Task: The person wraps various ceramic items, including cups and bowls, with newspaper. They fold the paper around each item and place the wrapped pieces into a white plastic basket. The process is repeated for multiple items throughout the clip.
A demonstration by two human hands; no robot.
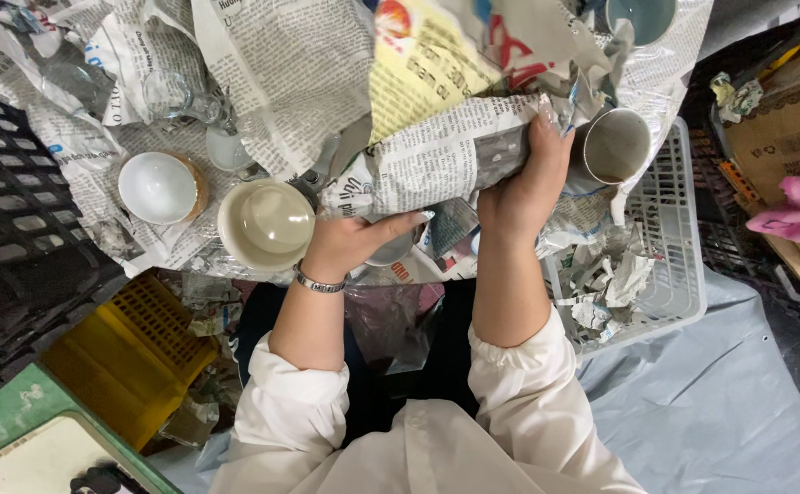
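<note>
Two hands [354, 240], one newspaper bundle [437, 155], three bowls [265, 222], two glasses [167, 94], one cup [616, 146], one white basket [670, 238], one yellow crate [130, 357].

wrapped object [446, 155] hidden in newspaper, teal bowl [640, 16] cut off

White bowl [157, 187], beige bowl [266, 222], yellow crate [130, 359], white basket [670, 240].

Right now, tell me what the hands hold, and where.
A newspaper-wrapped bundle: left hand under its left end, right hand around its right end.
</note>
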